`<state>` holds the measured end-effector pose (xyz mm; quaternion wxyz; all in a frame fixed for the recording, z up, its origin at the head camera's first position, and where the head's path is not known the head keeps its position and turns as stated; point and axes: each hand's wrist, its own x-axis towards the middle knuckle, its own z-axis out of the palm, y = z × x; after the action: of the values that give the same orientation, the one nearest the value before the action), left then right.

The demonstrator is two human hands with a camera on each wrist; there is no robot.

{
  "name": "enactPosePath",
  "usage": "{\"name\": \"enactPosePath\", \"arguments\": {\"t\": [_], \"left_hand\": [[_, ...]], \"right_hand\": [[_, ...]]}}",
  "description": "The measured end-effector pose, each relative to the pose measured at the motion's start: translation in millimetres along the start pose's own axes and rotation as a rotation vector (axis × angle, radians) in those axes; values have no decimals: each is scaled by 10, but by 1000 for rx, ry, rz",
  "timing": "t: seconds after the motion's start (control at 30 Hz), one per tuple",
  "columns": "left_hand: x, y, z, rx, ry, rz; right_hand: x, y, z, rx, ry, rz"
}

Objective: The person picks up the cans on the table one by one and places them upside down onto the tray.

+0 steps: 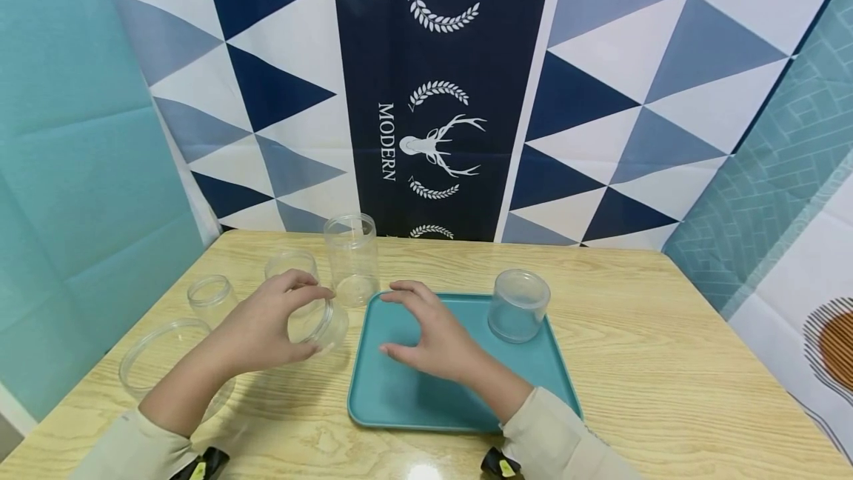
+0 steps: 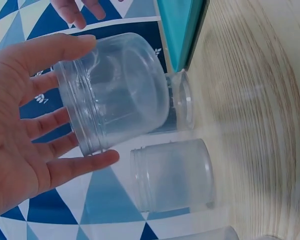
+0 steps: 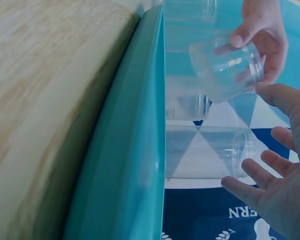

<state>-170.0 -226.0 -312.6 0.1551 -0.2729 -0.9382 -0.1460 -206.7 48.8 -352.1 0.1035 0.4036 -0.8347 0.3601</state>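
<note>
My left hand (image 1: 260, 328) grips a clear plastic jar (image 1: 331, 335) around its threaded rim, thumb on one side and fingers on the other. In the left wrist view the held jar (image 2: 125, 87) is tilted, its base facing away from the palm, and it looks see-through with nothing inside. My right hand (image 1: 436, 335) hangs over the teal tray (image 1: 400, 398), fingers spread and bent a little, holding nothing. From the right wrist view, its thumb overlaps the edge of the held jar (image 3: 220, 72). Another clear jar (image 1: 519, 306) stands at the tray's back right corner.
Left of the tray, a tall clear jar (image 1: 353, 261) stands at the back, with a shorter jar (image 1: 291, 263) beside it. A small narrow jar (image 1: 209, 298) and a wide low jar (image 1: 143, 358) are further left. A patterned cloth (image 1: 440, 95) hangs behind the wooden table (image 1: 666, 361).
</note>
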Motion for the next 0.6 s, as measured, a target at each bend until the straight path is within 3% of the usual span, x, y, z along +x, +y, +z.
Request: {"name": "enactPosePath", "arguments": {"t": [0.43,0.6], "left_hand": [[51,82,73,-66,177,122],[63,128,128,-137,223,133]], "right_hand": [[-109,59,-146,-20,15,-34],[-176,82,-193,49,20,-33]]}}
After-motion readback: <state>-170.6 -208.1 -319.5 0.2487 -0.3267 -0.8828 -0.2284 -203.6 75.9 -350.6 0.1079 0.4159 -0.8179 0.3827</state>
